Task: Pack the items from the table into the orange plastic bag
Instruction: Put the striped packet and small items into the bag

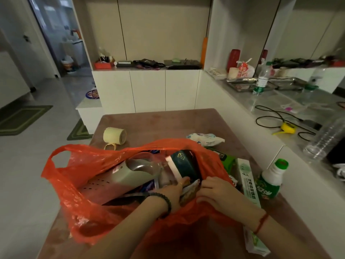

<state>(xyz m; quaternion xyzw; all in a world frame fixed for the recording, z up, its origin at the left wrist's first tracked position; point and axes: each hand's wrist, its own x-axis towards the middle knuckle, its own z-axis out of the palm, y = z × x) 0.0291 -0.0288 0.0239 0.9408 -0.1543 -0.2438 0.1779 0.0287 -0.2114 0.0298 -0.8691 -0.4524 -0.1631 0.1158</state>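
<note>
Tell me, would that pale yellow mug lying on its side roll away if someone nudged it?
Probably only a little. The pale yellow mug lies on its side on the pinkish-brown table, so its round body could roll, but its handle touches the tabletop and would likely stop it. It looks rigid, possibly breakable if dropped.

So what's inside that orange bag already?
In the orange bag I can see a grey handheld device, a dark green box and a snack packet between both hands. Anything underneath is hidden.
</note>
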